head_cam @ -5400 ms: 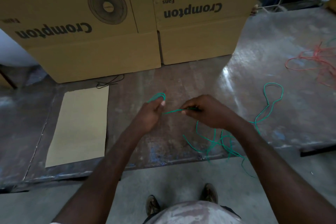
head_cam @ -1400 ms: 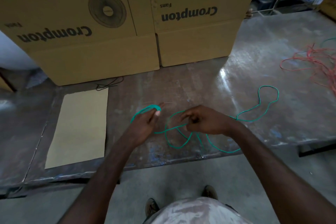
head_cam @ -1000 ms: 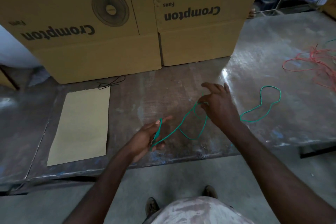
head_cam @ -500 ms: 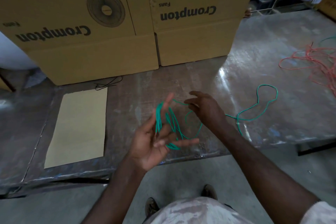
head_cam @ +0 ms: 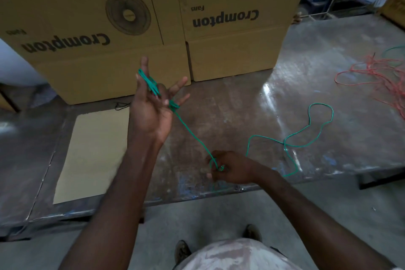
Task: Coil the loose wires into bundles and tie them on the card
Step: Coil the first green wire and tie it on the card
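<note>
A green wire (head_cam: 192,136) is seen stretched taut between two hands above a worn metal surface (head_cam: 230,103). The left hand (head_cam: 153,107) is raised palm-up toward 11 o'clock, its fingers (head_cam: 179,83) spread and mostly straight, with several turns of wire looped across them from the thumb side to the little finger; how the thumb bears on the loops is hard to make out. The right hand (head_cam: 232,169) is held low near the surface's front edge, its fingers curled round the wire, where a small loop is pinched. The rest of the wire is left trailing loose on the surface toward 3 o'clock, with one short stretch hidden behind the right wrist.

A tan card (head_cam: 92,155) is laid flat on the surface at 9 o'clock, its right edge partly covered by the left forearm. Two cartons (head_cam: 230,28) are stood at 12 o'clock, their tops cut off by the frame; "Crompton Fans" is printed upside down on each, with a fan drawing and the letters "ED" on the left one. A tangle of red wire (head_cam: 377,76) is cut off at the right edge at 2 o'clock. A small black wire (head_cam: 121,105) beneath the left carton is barely discernible.
</note>
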